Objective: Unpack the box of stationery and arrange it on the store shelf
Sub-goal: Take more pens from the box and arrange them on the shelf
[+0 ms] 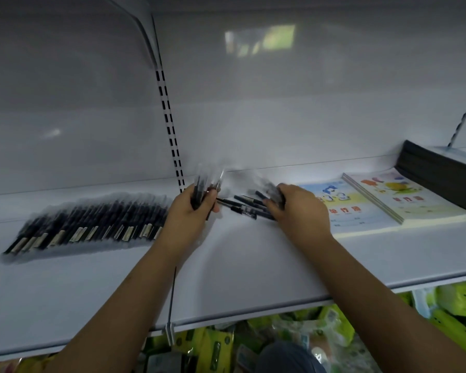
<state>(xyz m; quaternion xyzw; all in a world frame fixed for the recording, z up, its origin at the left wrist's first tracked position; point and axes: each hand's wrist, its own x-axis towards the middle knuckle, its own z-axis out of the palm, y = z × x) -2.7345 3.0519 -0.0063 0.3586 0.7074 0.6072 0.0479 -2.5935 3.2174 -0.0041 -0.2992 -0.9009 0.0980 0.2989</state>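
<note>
Left hand [197, 208] grips an upright bundle of pens [203, 188], frame centre. Right hand [297, 211] is curled over more pens, blurred; grip looks closed. Loose pens [244, 207] lie on the shelf [240, 259] between the hands, long axes running left-right, nearer the right hand. Dark barrels, clear caps. Finished pen row [92, 224] sits centre-left.

- Both forearms: bare, extended forward and upward from the lower edge of the view, converging toward the centre.
- Left hand [193, 208]: raised, back of the hand toward the camera, fingers curled round a bundle of pens [203, 189].
- Right hand [297, 211]: palm down, fingers bent, fingertips [271, 204] in contact with loose pens [242, 204]. Whether it grips any cannot be told.
</note>
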